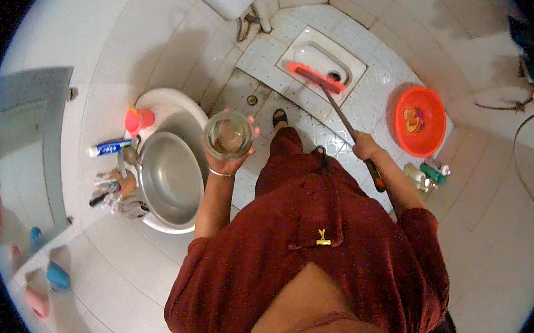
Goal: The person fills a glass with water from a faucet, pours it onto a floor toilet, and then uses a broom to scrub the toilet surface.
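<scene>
My left hand (pixel 226 163) is closed around a clear round glass jar (pixel 229 135), held upright near the washbasin; its contents cannot be told. A long brown-handled brush (pixel 340 111) is gripped in my right hand (pixel 365 146). The wide head with red bristles (pixel 317 80) lies over the lower edge of the white squat toilet (pixel 323 54), beside its drain hole. Part of the handle sticks out behind my right hand, towards my body.
A metal basin (pixel 172 178) rests on the white washbasin (pixel 174 96), near a pink cup (pixel 139 120) and a toothpaste tube (pixel 110 147). An orange-red plastic basin (pixel 420 131) and several bottles (pixel 426 173) stand at the right wall. A round floor drain (pixel 252 100) lies ahead.
</scene>
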Demonstrator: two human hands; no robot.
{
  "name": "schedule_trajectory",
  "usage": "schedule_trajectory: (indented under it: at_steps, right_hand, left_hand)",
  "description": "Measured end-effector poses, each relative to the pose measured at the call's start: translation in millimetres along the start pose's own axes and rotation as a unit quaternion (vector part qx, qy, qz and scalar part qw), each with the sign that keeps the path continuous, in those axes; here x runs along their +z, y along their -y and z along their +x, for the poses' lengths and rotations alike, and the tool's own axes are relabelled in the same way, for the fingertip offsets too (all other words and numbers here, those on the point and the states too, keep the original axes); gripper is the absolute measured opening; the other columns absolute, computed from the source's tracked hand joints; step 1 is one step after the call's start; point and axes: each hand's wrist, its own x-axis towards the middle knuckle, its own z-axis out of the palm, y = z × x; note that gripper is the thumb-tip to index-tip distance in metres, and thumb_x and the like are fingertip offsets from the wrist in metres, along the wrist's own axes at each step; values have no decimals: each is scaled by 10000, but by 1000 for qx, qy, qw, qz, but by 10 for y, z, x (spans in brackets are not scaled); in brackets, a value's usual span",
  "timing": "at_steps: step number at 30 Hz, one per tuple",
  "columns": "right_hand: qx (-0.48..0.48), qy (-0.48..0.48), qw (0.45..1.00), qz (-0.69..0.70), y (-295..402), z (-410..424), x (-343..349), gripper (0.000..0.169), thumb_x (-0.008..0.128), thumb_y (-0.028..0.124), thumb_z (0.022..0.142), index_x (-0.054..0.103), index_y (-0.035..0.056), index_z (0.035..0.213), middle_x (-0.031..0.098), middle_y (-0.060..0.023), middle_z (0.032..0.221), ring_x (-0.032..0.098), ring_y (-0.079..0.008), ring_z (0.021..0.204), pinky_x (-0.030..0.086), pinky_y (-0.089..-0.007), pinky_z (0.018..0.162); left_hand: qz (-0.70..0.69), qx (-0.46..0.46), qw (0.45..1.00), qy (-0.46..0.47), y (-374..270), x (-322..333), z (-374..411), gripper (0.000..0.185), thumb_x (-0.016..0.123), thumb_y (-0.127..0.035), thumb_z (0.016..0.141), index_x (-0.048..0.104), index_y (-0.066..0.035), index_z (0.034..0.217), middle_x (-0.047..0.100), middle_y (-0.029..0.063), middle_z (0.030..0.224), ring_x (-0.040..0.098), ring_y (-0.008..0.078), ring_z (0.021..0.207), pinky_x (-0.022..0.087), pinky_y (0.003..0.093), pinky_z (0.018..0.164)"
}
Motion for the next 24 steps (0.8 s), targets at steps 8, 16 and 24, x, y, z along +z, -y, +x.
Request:
schedule_trajectory:
  at_steps: [8,16,24]
  right_hand:
    - [-159,21,987,0,316,-480,-120,395,532,46,683,520,10,1076,589,-261,948,573,-393,915,464,-443,781]
    - [-224,112,959,-136,1343,263,-81,276,533,88,682,594,9,940,609,-240,873,591,-380,856,471,-447,763]
    - [-205,243,945,82,2493,1603,-342,185,651,204,743,585,35,777,566,-99,682,565,-228,614,460,-358,581]
  left_hand:
    - [-8,51,998,-40,380,41,-640,715,591,-537,752,334,-214,1335,305,236,1345,357,471,1194,472,593,789]
    - [-23,113,993,-16,27,-6,-796,632,516,-450,832,289,-201,1367,247,268,1379,301,507,1216,418,628,831]
    - [51,205,976,45,-537,144,-903,811,650,-495,732,245,-223,1380,224,295,1362,321,520,1192,428,603,840]
